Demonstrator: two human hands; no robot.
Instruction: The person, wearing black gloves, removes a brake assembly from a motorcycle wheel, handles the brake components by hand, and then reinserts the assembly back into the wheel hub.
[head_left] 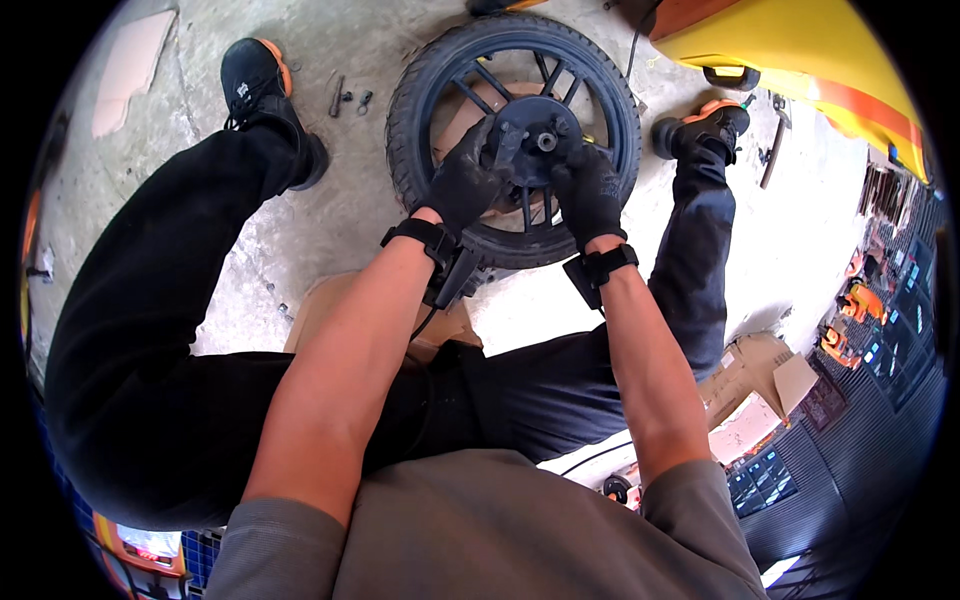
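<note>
A black spoked wheel (405, 165) with a treaded tyre lies flat on the floor between my feet. At its middle is a dark round hub (537, 112) with a metal collar (545, 142) around its centre hole. My left hand (465, 185), in a black glove, is at the hub's left side, its fingers closed around a dark blocky piece (510, 145) there. My right hand (588, 195), gloved the same way, bends its fingers in against the hub's right edge. What the right fingertips grip is hidden. Black straps with small devices sit on both wrists.
Loose bolts (340, 97) lie left of the wheel. A long-handled tool (773, 150) rests beyond my right shoe. A yellow vehicle panel (790, 50) rises at the upper right. Cardboard (135, 70) lies at the far left, and an opened carton (755, 375) stands at the right.
</note>
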